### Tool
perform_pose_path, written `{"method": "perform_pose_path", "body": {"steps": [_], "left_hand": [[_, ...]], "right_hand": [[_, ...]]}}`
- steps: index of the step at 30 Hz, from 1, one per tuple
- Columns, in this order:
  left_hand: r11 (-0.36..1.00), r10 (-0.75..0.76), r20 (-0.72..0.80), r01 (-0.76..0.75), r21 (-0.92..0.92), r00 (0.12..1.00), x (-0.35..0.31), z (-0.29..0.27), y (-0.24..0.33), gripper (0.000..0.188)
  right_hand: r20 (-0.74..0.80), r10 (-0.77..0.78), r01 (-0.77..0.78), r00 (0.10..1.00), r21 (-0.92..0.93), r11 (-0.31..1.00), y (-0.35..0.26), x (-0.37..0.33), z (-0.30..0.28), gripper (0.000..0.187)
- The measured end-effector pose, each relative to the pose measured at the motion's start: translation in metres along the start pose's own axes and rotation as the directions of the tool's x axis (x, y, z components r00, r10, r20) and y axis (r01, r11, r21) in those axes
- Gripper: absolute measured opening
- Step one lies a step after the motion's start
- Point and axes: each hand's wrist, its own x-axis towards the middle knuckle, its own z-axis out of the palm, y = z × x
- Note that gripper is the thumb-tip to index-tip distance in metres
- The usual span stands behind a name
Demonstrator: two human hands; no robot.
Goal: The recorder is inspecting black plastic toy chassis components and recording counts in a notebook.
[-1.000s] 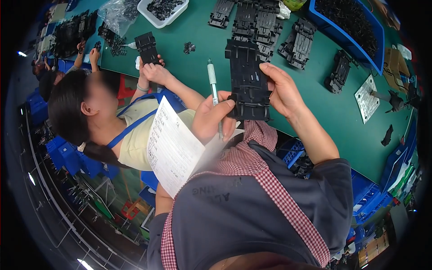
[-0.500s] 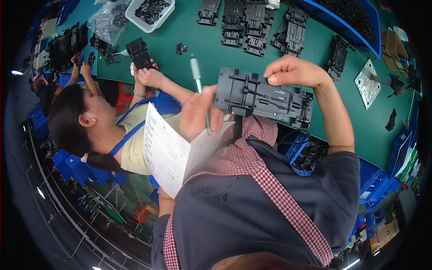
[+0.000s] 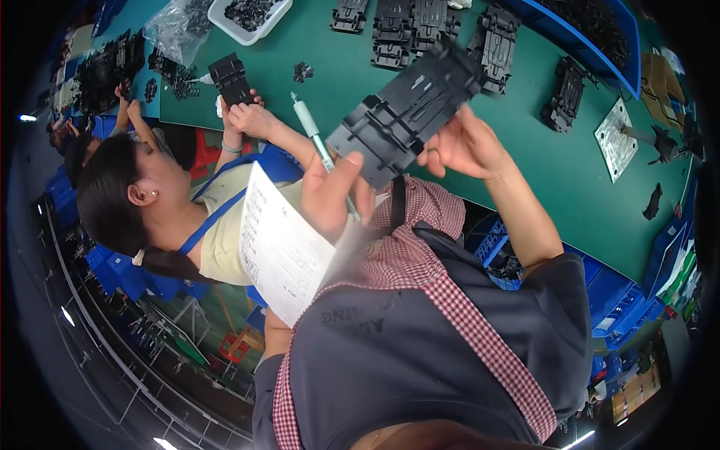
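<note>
Over the front of the bench a black plastic toy car chassis point(image 3: 409, 112) is held up, tilted with its far right end raised. My right hand point(image 3: 474, 146) is closed at the chassis's lower right edge, fingers curled in. At the chassis's near left end, my left hand point(image 3: 330, 191) has a pale green pen point(image 3: 306, 120) gripped in it, pointing up. The left thumb lies beside the chassis corner; whether it presses on it is hard to tell. A folded white sheet with handwriting point(image 3: 281, 244) sits just below my left hand, against my chest.
More black chassis point(image 3: 499, 49) lie along the back of the green bench point(image 3: 525, 165). A white tub point(image 3: 259, 31) and a blue bin point(image 3: 626, 64) hold small black parts. A metal plate point(image 3: 616, 139) lies at right. At left, a co-worker point(image 3: 142, 187) handles another chassis point(image 3: 230, 79).
The chassis has swung from nearly level to tilted, its right end now higher and farther away. My right hand has moved from its top edge down to its lower right edge.
</note>
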Motion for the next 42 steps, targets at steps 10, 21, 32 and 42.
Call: {"method": "perform_pose_path", "body": {"steps": [10, 21, 32, 42], "left_hand": [[0.982, 0.168, 0.321, -0.131, -0.133, 0.932, -0.007, -0.005, -0.009, 0.025], [0.989, 0.058, 0.242, -0.024, -0.144, 0.969, -0.018, 0.0, -0.001, 0.009], [0.992, 0.05, 0.244, -0.018, -0.128, 0.968, -0.017, 0.0, -0.001, 0.008], [0.992, 0.03, 0.215, -0.003, -0.127, 0.976, -0.019, 0.008, -0.003, 0.006]], "right_hand": [[-0.46, -0.163, 0.035, 0.873, -0.273, 0.961, -0.003, 0.005, 0.036, 0.032], [-0.568, -0.224, 0.08, 0.792, -0.267, 0.96, 0.003, 0.01, 0.043, 0.031], [-0.508, -0.214, 0.093, 0.834, -0.253, 0.963, 0.004, 0.009, 0.036, 0.027], [-0.507, -0.266, 0.108, 0.82, -0.32, 0.941, 0.005, 0.007, 0.042, 0.027]]}}
